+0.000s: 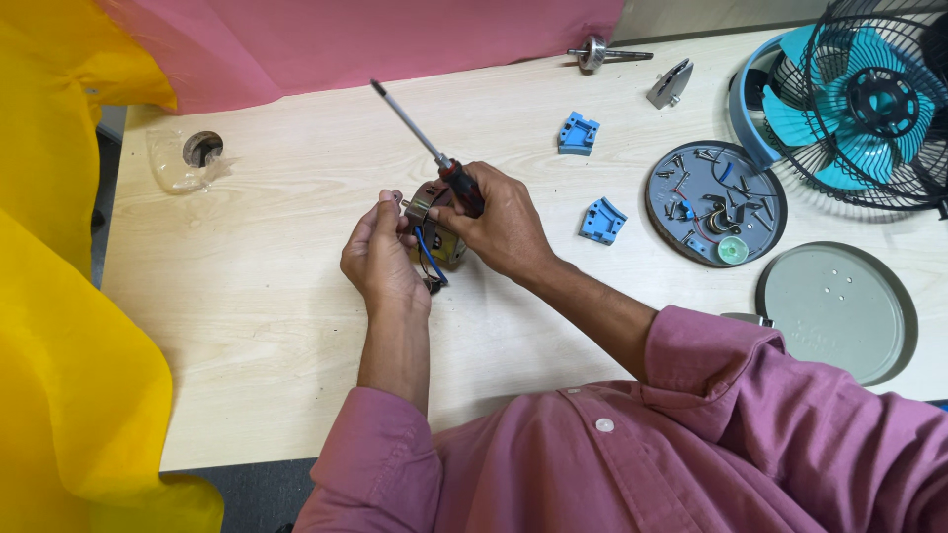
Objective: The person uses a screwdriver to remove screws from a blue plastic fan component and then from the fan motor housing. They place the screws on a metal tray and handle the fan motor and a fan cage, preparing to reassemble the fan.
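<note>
1. The left hand [380, 255] is closed around the small electric motor [434, 225] from the left side. Its fingertips touch the end where a short metal shaft sticks out.
2. The right hand [504, 222] is also closed. It grips the same motor from the right side and at the same time holds a screwdriver [427, 143] with a red and black handle.
3. The shaft of the screwdriver points up and to the left, away from the motor. Its tip is in the air above the table [267, 296].
4. The motor is between the two hands, a little above the light wooden table, near the middle of it. A blue wire [427, 259] hangs from the motor.
5. To the right of the hands there are two small blue plastic parts [579, 133] lying apart on the table.
6. Further right there is a round grey cover [716, 202] lying like a tray, with screws and small pieces inside it.
7. Below it lies another round grey plate [837, 311], and behind it stands a fan [859, 104] with teal blades and a black wire guard.
8. A metal shaft piece [604, 52] lies near the far edge, just beside the pink cloth [375, 39].
9. A yellow cloth [59, 296] is on the left side.
</note>
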